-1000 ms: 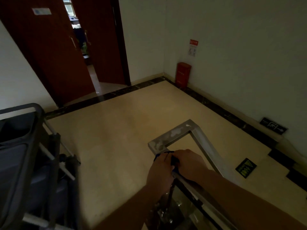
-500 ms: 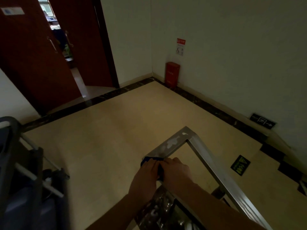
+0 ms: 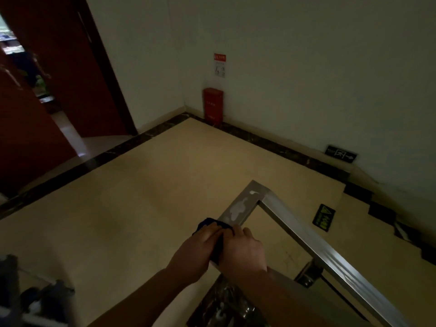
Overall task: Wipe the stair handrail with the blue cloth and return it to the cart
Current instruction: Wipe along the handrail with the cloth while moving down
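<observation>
The steel handrail (image 3: 295,223) bends at a corner ahead of me and runs down to the lower right; pale smudges mark its short section near the corner. The blue cloth (image 3: 207,224) lies over that short section, mostly hidden under my hands. My left hand (image 3: 195,251) and my right hand (image 3: 240,251) sit side by side on the rail, both gripping the cloth against it. A dark corner of the cart (image 3: 35,300) shows at the bottom left, blurred.
Beige floor spreads ahead, edged by a dark border. A red box (image 3: 213,106) stands in the far corner under a wall notice. An open dark red door (image 3: 28,128) is at the left. Stairs with a yellow warning sticker (image 3: 323,217) descend at right.
The view has swung right, pushing the cart almost out of frame. Both hands with the cloth have slid along the short rail section toward its corner.
</observation>
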